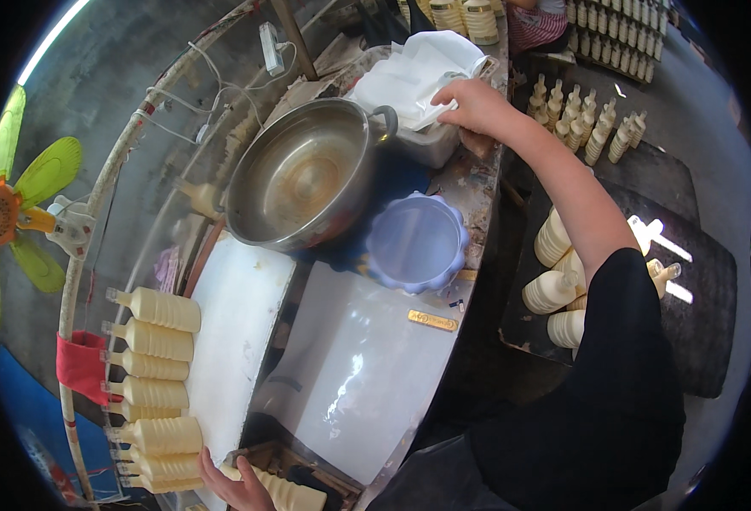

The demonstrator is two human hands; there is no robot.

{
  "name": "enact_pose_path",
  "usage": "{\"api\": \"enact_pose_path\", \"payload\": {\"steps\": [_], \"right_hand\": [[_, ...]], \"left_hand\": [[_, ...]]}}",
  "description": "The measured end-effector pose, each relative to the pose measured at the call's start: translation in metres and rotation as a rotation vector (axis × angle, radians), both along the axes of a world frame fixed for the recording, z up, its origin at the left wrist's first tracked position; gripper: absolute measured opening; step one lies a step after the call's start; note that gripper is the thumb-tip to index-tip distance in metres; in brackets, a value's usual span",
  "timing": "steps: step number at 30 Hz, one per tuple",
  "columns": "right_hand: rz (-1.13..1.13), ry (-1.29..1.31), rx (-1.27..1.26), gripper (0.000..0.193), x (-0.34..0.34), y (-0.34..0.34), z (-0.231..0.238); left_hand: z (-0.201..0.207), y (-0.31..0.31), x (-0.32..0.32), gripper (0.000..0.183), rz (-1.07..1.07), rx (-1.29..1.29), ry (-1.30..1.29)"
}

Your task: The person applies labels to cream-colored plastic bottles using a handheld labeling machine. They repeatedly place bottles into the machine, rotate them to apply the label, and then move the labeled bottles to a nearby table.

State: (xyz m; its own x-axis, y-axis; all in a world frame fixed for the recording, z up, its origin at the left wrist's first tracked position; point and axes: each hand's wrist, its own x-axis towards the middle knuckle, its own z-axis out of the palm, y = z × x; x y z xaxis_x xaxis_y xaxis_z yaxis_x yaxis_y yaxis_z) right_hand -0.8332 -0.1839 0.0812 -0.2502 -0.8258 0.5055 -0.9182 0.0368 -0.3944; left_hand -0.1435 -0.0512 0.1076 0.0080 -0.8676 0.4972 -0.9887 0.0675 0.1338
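Left hand (237, 484) is right down at the bottom edge, fingers a bit spread, touching the neck end of a cream bottle (297, 494) lying on its side. More of those bottles (164, 341) are lined up just beside it, along a white board (235, 298). Next comes a shiny pale sheet on the surface (479, 213) with a gold strip (432, 319) on it, then a lilac bowl (418, 243) and a big steel pot (307, 175), tilted. Right hand (473, 106) is stretched past those to some white wrapping (409, 81) in a tub (435, 149), fingers bent at its edge. Honestly can't tell if either hand is really gripping, fingertips are too hidden.
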Motion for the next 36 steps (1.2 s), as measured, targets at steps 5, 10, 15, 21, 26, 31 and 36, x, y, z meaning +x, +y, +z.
{"api": "enact_pose_path", "payload": {"steps": [5,10,15,21,26,31,36], "right_hand": [[-0.062,0.195,0.085,0.022,0.002,-0.008,-0.002],[-0.120,0.179,0.151,0.020,-0.004,-0.026,-0.003],[-0.096,0.172,0.073,0.020,-0.001,-0.035,-0.011],[-0.058,0.299,0.319,0.017,0.018,-0.045,0.005],[-0.110,0.383,0.301,0.015,0.026,-0.044,0.012],[-0.135,0.312,0.278,0.017,0.017,-0.048,0.002],[-0.090,0.236,0.205,0.023,-0.004,-0.055,-0.010]], "left_hand": [[0.005,0.000,-0.014,0.055,-0.062,-0.017,0.001],[0.004,-0.004,-0.017,0.049,-0.092,-0.048,0.005],[-0.002,-0.006,-0.014,0.045,-0.107,-0.063,-0.011],[-0.008,-0.005,-0.008,0.042,-0.108,-0.066,0.011],[-0.004,-0.002,-0.016,0.042,-0.085,-0.034,0.096],[-0.006,0.000,-0.005,0.042,-0.075,-0.045,0.035],[-0.007,-0.002,-0.004,0.042,-0.104,-0.058,0.036]]}}
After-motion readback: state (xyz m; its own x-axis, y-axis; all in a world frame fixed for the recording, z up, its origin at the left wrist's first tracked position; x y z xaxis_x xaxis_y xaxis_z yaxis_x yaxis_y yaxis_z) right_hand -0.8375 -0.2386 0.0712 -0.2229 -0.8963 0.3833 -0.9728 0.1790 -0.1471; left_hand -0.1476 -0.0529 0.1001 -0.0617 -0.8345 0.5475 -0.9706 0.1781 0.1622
